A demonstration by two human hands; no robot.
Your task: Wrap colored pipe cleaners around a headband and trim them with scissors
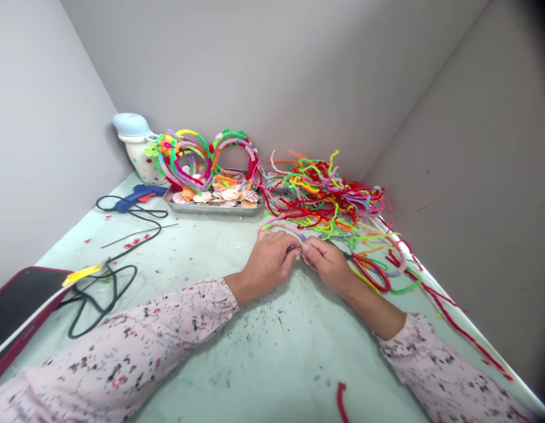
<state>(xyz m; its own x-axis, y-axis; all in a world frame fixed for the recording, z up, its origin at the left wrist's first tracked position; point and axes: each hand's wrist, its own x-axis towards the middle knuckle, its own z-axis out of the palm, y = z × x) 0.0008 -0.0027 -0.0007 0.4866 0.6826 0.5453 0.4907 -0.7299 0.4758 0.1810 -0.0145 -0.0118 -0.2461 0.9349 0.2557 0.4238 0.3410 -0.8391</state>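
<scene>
A pink, curved headband wrapped in fuzzy pipe cleaner point(283, 224) arcs just beyond my fingers, with a bit of green at its left and purple near its right end. My left hand point(270, 261) is closed on it, thumb and fingers pinched together. Close beside it, my right hand point(328, 263) pinches the same band near the purple part. The fingertips of both hands almost meet, and the part of the band between them is mostly hidden. A red looped handle point(378, 276), apparently of scissors, lies just right of my right hand.
A metal tray point(210, 208) of seashells bears several colourful headbands point(184, 158). Behind it stands a white cup with a blue lid point(133, 141). A blue glue gun point(140, 197) with black cord, tangled pipe cleaners point(329, 194) and a red-edged dark device point(23, 311) surround the work area.
</scene>
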